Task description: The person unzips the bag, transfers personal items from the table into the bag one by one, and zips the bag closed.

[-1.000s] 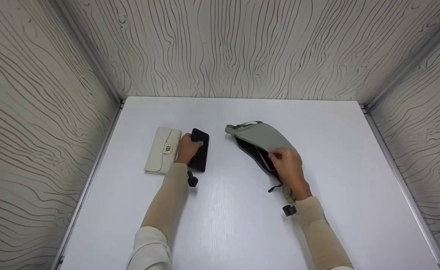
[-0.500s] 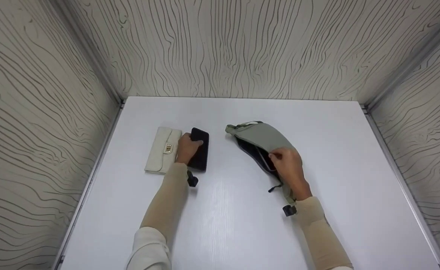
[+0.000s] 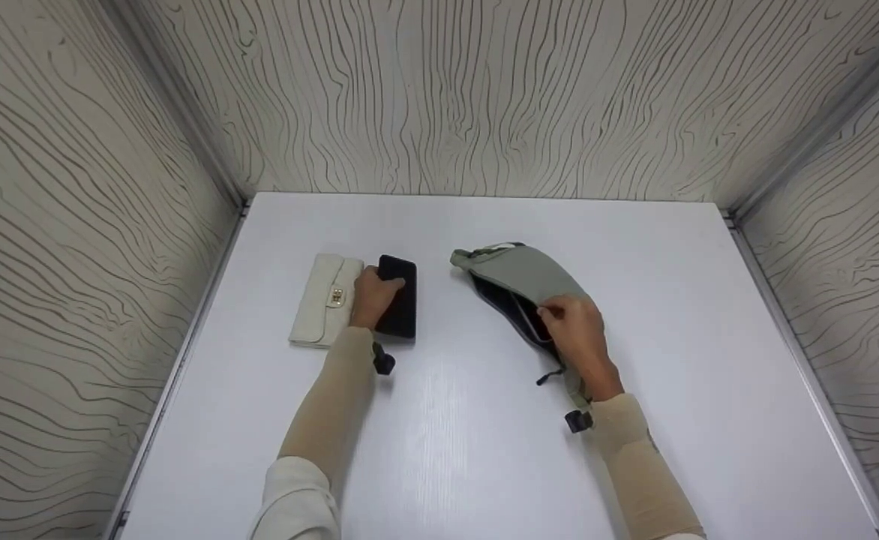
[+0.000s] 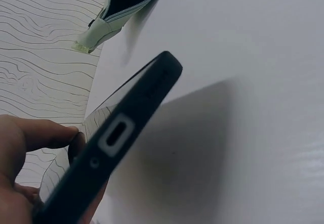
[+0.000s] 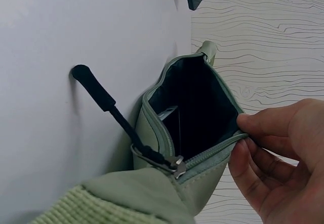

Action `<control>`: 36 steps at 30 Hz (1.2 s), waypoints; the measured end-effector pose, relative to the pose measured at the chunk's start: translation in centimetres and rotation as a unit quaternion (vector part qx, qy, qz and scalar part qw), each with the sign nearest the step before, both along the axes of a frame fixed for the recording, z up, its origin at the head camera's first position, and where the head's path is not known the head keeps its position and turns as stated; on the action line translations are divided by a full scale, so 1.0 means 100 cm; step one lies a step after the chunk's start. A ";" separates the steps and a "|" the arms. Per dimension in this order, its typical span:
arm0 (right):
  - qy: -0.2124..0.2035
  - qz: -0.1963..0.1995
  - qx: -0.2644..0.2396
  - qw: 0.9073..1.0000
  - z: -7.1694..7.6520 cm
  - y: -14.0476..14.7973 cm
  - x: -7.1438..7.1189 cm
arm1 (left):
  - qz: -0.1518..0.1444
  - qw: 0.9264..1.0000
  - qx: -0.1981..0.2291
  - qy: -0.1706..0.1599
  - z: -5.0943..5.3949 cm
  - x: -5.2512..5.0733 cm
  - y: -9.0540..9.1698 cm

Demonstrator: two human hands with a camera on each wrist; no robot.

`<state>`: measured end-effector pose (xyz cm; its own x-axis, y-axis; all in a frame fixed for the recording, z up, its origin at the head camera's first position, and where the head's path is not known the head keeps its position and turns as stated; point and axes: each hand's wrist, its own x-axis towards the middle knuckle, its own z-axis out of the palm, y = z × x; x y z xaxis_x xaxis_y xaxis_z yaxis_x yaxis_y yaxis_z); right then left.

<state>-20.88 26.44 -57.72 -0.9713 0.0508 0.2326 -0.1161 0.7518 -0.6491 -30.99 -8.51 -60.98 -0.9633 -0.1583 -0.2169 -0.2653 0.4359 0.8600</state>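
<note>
My left hand [image 3: 376, 295] grips a black smartphone [image 3: 403, 309], thumb on its screen. The left wrist view shows the phone [image 4: 121, 128] tilted off the table, its charging port end facing the camera. A sage green waist bag [image 3: 533, 270] lies to the right, unzipped along its near side. With thumb and fingers my right hand [image 3: 576, 330] pinches the edge of its opening and holds the mouth apart. Inside the dark bag [image 5: 202, 92], the right wrist view shows a flat object [image 5: 169, 115] standing against the wall; its kind I cannot tell.
A cream quilted wallet [image 3: 321, 300] with a gold clasp lies just left of my left hand. From the bag's zipper hangs a black pull cord [image 5: 104, 95]. The white table [image 3: 439, 450] is bordered by wood-patterned panels [image 3: 439, 97] at the back and sides.
My left hand has tilted the phone a little, lifting its right side, and shifted it very slightly left. The right hand and the bag have stayed put.
</note>
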 end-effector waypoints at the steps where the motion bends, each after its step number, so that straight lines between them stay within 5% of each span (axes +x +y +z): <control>1: 0.001 0.000 0.000 1.000 0.000 0.000 0.000 | 0.002 1.000 0.003 -0.002 0.000 0.000 0.000; 36: 0.001 -0.008 0.002 1.000 -0.001 0.000 0.001 | 0.011 0.999 0.051 -0.007 0.011 0.006 0.008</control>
